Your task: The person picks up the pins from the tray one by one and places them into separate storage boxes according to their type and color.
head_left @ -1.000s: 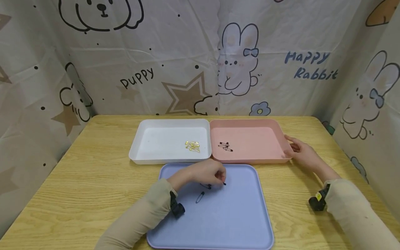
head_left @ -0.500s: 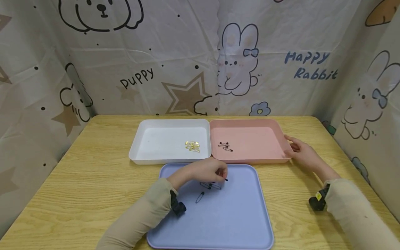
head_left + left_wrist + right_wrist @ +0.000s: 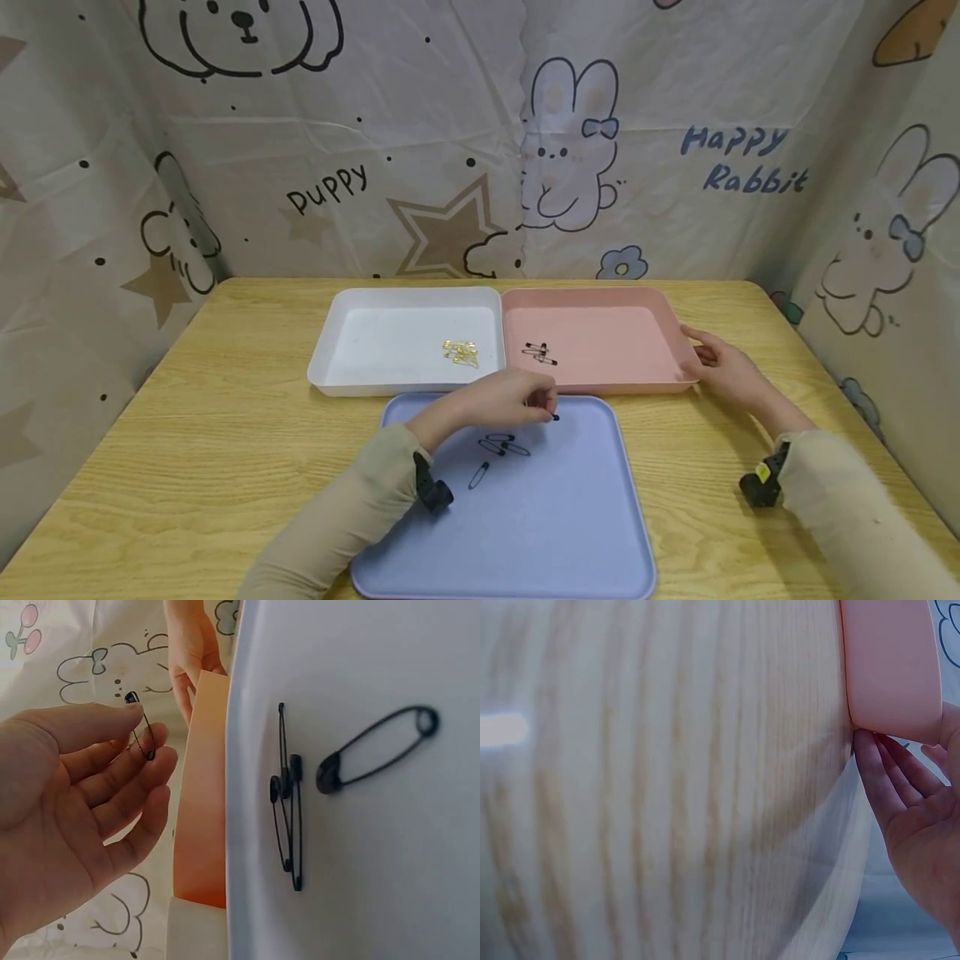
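Note:
My left hand (image 3: 513,397) pinches a black safety pin (image 3: 142,727) between thumb and fingertips, above the far edge of the blue tray (image 3: 570,517). Several black safety pins (image 3: 515,449) lie on that tray, most in a cluster and one apart, nearer the front. At the right end of the pink tray (image 3: 607,337), my right hand (image 3: 723,367) holds the rim and side wall with thumb and fingers. Inside the pink tray a few black safety pins (image 3: 540,353) form a small pile. Gold safety pins (image 3: 461,352) lie bunched in the white tray (image 3: 382,342).
White and pink trays stand side by side behind the blue tray on a wooden table (image 3: 225,450). A patterned cloth (image 3: 442,100) hangs behind the table and along both sides. Each wrist wears a small black camera (image 3: 433,492).
My left hand has risen from the cluster and moved away and slightly right, carrying a black safety pin. More pins on the blue tray are uncovered. My right hand stays at the pink tray.

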The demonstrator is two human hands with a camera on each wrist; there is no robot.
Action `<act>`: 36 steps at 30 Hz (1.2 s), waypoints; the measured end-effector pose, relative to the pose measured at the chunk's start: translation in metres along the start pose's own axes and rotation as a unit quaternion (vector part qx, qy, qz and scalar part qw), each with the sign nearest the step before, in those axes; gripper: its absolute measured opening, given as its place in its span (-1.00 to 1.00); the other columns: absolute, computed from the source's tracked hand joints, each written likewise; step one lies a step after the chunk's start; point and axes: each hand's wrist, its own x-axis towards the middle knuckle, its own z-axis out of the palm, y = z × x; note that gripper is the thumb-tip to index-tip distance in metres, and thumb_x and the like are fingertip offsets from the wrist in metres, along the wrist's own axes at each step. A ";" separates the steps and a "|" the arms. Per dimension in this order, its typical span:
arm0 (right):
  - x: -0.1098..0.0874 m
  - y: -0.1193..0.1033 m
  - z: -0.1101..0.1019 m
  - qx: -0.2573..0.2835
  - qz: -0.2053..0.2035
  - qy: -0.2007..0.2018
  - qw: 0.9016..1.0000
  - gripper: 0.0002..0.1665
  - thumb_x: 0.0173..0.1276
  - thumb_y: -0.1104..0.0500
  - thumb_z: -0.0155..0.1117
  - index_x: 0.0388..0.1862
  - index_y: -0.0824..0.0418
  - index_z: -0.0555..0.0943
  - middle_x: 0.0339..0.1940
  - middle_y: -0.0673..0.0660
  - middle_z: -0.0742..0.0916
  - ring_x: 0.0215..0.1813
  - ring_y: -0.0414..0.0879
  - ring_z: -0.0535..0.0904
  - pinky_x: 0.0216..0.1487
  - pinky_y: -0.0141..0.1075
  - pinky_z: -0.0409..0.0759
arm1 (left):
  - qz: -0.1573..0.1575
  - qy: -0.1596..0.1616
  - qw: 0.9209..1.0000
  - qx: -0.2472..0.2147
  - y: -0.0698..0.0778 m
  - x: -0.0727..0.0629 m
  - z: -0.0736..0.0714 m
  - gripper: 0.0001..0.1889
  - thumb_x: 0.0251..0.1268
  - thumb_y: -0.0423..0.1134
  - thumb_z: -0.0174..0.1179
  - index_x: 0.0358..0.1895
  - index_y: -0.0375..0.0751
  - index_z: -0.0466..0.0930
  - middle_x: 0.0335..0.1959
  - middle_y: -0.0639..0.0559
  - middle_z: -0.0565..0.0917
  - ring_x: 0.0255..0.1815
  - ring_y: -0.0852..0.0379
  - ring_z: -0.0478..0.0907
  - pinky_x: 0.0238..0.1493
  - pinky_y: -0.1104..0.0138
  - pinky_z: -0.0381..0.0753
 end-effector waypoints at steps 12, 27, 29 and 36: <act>0.000 -0.001 0.000 0.000 0.000 -0.004 1.000 -0.15 0.35 -0.02 0.06 0.46 0.20 -0.09 0.35 0.48 0.18 0.33 0.36 0.13 0.23 0.15 0.16 | -0.001 0.038 0.999 0.013 0.003 0.007 -0.012 -0.94 0.24 -0.22 0.14 -0.37 -0.04 0.47 -0.43 0.18 0.52 -0.40 0.28 0.41 -0.35 0.48 0.41; -0.001 -0.004 0.000 0.009 0.000 -0.005 1.000 -0.14 0.35 -0.01 0.07 0.46 0.19 -0.09 0.34 0.49 0.20 0.32 0.36 0.15 0.23 0.15 0.17 | -0.022 0.070 0.997 -0.011 -0.009 0.025 -0.023 -0.95 0.33 -0.25 0.02 -0.31 -0.10 0.42 -0.34 0.05 0.57 -0.43 0.25 0.37 -0.42 0.48 0.34; -0.001 -0.003 -0.001 0.009 0.001 -0.004 1.000 -0.14 0.35 -0.02 0.06 0.46 0.19 -0.10 0.34 0.49 0.19 0.32 0.36 0.14 0.23 0.16 0.16 | -0.026 0.077 0.997 -0.014 -0.010 0.027 -0.023 -0.95 0.33 -0.25 0.02 -0.31 -0.10 0.42 -0.37 0.08 0.54 -0.42 0.24 0.37 -0.41 0.47 0.35; -0.001 -0.002 0.000 0.010 0.003 -0.003 1.000 -0.13 0.34 -0.05 0.07 0.46 0.17 -0.10 0.35 0.48 0.18 0.33 0.35 0.13 0.23 0.16 0.16 | -0.045 0.099 0.994 -0.034 -0.019 0.038 -0.023 -0.96 0.30 -0.27 0.06 -0.32 -0.13 0.44 -0.37 0.10 0.55 -0.37 0.22 0.41 -0.36 0.47 0.40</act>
